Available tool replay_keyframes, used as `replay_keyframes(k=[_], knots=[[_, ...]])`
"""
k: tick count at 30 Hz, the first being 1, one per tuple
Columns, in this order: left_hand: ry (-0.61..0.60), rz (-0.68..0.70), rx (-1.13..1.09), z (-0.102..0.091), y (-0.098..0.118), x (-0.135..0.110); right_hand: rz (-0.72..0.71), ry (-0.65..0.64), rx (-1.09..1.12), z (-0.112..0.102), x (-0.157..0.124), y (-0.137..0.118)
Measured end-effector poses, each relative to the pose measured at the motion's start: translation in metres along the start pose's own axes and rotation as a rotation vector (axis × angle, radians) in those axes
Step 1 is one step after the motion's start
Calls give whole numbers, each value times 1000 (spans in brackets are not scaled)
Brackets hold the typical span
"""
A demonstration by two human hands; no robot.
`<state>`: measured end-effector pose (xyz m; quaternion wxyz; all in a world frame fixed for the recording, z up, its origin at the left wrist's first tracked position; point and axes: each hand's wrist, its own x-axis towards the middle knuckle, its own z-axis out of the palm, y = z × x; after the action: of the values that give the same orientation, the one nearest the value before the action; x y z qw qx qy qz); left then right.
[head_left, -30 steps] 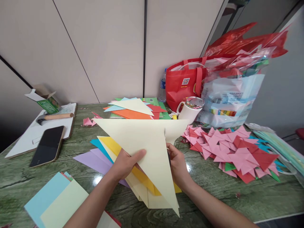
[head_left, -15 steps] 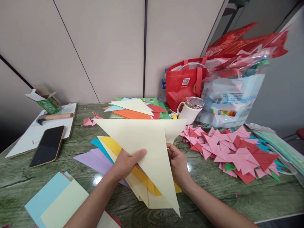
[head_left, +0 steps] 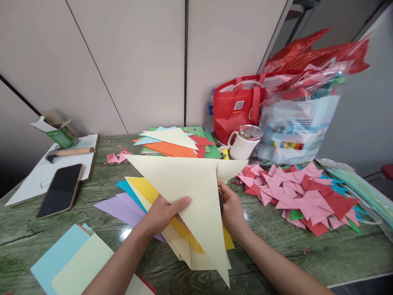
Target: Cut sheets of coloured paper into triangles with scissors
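My left hand (head_left: 170, 211) pinches a cream paper sheet (head_left: 181, 180), thumb on top and fingers underneath. The sheet is folded to a triangle with one corner pointing down. At its right edge my right hand (head_left: 231, 209) is closed around black-handled scissors (head_left: 220, 203), mostly hidden behind the paper. A slit runs up from there, and a cream strip (head_left: 233, 168) curls away to the right, still joined near the top. Below the sheet lie yellow paper (head_left: 141, 188), more cream sheets, blue paper (head_left: 130, 191) and purple paper (head_left: 123, 207).
Pink and red folded pieces (head_left: 294, 192) are heaped at right. Behind stand a white mug (head_left: 244, 145), a red bag (head_left: 233, 114) and a plastic bag (head_left: 294, 127). On the left are a phone (head_left: 61, 190), a hammer (head_left: 73, 151) and stacked paper (head_left: 61, 254).
The cut on the right side of the cream sheet has grown a little upward. The loose strip swings further right, and my right hand sits slightly higher. My left hand keeps its hold.
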<state>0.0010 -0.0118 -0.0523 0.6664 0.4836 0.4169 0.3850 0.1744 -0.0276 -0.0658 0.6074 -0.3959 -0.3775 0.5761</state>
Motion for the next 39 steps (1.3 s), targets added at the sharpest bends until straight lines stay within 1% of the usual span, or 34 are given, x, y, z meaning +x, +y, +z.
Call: replay_keyframes(k=[3,6,11,15,18,23,28,34,39], knots=[[3,50,-19,-3,3,0,4,7,-7,0,0,-1],[7,71,-65,-3,7,0,9,7,-17,1,-1,-2],[77,83,-141,2,12,1,-8,3,-49,1,-1,-3],[143,58,-113,2,10,3,-5,-1,-49,1,-1,-2],[140,60,-71,2,8,4,0,-6,-22,1,0,-1],[144,74,-89,4,9,3,24,6,-3,1,0,0],[141,51,-74,5,10,2,37,23,-28,1,-1,-2],[133,37,-91,5,8,2,21,48,-42,2,0,-3],[148,23,-86,6,7,2,24,53,-66,2,0,-2]])
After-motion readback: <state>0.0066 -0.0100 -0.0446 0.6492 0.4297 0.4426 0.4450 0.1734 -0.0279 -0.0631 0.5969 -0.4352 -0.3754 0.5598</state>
